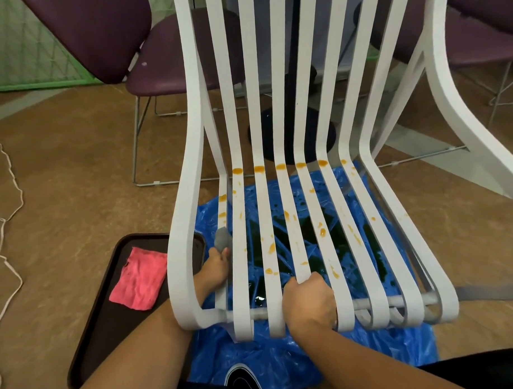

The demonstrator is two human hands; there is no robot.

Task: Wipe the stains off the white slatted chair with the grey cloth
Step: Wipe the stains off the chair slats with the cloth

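Note:
The white slatted chair (190,173) fills the middle of the head view, its seat slats spotted with orange stains (323,232), the largest in a row near the seat's back. My left hand (214,268) reaches under the leftmost slat and pinches a small wad of grey cloth (223,242), which shows in the gap beside the second slat. My right hand (308,303) is closed around the front edge of the middle slats, over the chair's grey crossbar.
A blue plastic sheet (284,362) with dark liquid lies on the floor under the chair. A dark tray (108,316) at the left holds a pink cloth (140,278). Purple chairs (158,69) and a black pedestal base stand behind. A white cord (6,220) runs along the left floor.

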